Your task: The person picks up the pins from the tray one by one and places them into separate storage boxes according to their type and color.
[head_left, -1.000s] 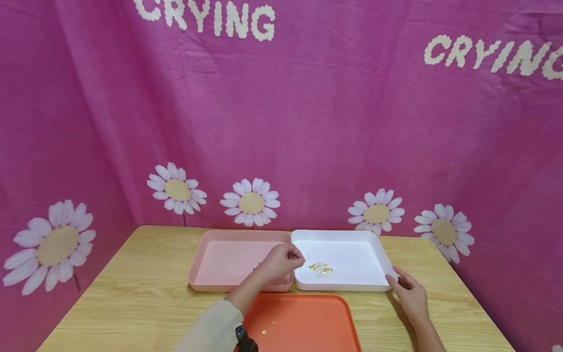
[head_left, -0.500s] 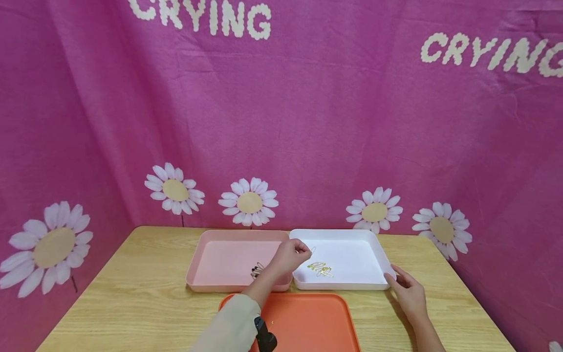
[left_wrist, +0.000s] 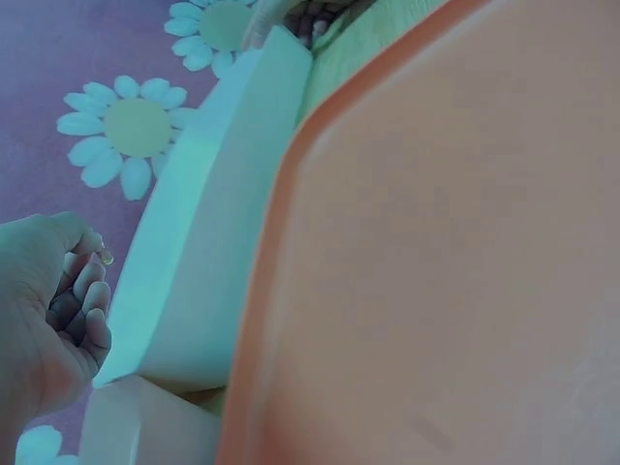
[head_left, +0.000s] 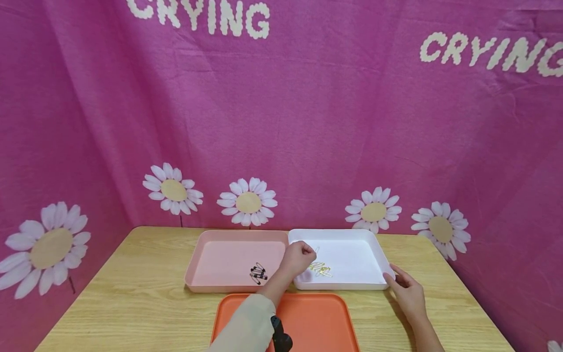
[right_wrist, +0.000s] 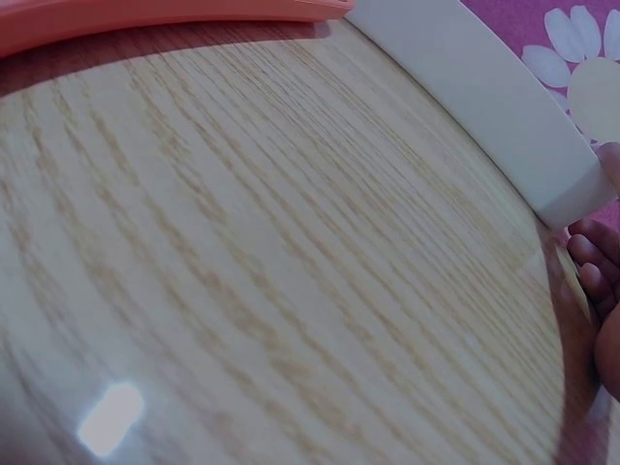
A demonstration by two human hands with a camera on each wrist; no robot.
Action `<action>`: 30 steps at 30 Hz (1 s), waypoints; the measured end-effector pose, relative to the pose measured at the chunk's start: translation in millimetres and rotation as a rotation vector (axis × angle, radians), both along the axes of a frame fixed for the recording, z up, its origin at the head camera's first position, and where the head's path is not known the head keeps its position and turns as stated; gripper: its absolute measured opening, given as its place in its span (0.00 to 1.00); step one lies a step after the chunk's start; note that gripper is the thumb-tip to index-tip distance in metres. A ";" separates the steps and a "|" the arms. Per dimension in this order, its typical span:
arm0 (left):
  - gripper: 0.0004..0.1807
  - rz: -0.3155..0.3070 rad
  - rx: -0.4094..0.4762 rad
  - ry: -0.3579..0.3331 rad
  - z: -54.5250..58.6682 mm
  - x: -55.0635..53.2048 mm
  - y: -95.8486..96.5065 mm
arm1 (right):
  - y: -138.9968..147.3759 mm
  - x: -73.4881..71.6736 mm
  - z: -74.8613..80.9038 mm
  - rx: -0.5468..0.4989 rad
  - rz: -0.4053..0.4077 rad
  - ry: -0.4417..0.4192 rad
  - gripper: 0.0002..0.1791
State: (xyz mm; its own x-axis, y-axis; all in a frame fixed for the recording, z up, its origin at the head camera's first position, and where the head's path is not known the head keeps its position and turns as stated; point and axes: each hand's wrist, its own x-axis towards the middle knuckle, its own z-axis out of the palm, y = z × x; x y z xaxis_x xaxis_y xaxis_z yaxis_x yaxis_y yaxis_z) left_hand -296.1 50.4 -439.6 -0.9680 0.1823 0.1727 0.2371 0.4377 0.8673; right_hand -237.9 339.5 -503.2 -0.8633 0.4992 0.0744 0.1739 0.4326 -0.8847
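Note:
My left hand (head_left: 298, 258) is over the left part of the white tray (head_left: 356, 254), pinching a thin gold safety pin (head_left: 317, 250) between thumb and forefinger. Most of that pin is hidden in the left wrist view, where only a small gold end (left_wrist: 107, 257) shows at the fingertips. Beneath and beside the hand, several gold safety pins (head_left: 324, 270) lie in a loose pile in the white tray. My right hand (head_left: 409, 296) grips the tray's front right corner, thumb on the rim and fingers outside. Several black safety pins (head_left: 258, 273) lie in the pink tray (head_left: 220, 283).
In front of both trays lies a flat orange tray (head_left: 321, 322), partly covered by my left sleeve (head_left: 250, 322) and a black wrist camera (head_left: 280, 337). Everything stands on a wooden table (head_left: 114, 293), with a magenta daisy-print cloth (head_left: 308, 122) behind it.
My left hand has moved right, carrying the gold safety pin farther over the white tray. The black pins have come into view from behind the arm. My right hand keeps its grip.

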 end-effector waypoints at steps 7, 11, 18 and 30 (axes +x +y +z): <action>0.02 0.047 -0.063 -0.020 -9.3 1.3 1.8 | -2.3 0.1 0.4 0.006 0.005 0.007 0.30; 0.02 0.050 -0.076 -0.027 -9.9 0.4 1.7 | -2.2 0.1 0.2 0.010 0.008 0.003 0.30; 0.02 0.015 -0.070 0.000 -10.7 -2.7 -1.3 | -1.5 2.0 2.1 0.006 0.006 0.019 0.29; 0.04 -0.032 0.084 -0.098 -8.0 1.0 -17.9 | -1.1 2.8 2.3 -0.002 0.015 0.011 0.30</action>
